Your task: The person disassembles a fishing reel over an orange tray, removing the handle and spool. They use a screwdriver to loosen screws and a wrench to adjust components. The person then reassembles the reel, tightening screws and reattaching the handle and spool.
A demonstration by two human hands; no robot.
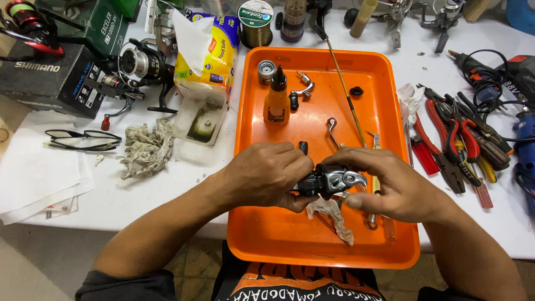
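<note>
Together, left hand and right hand grip glossy black-silver metal reel body.

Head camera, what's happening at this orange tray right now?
A person holds a small black and silver metal fishing reel body with both hands over the orange plastic tray. The left hand grips its dark end and the right hand cradles the silver end. A scrap of grubby cloth hangs below it. In the tray also lie a small orange oil bottle, a silver crank handle and a thin rod. Red-handled pliers lie on the white table.
</note>
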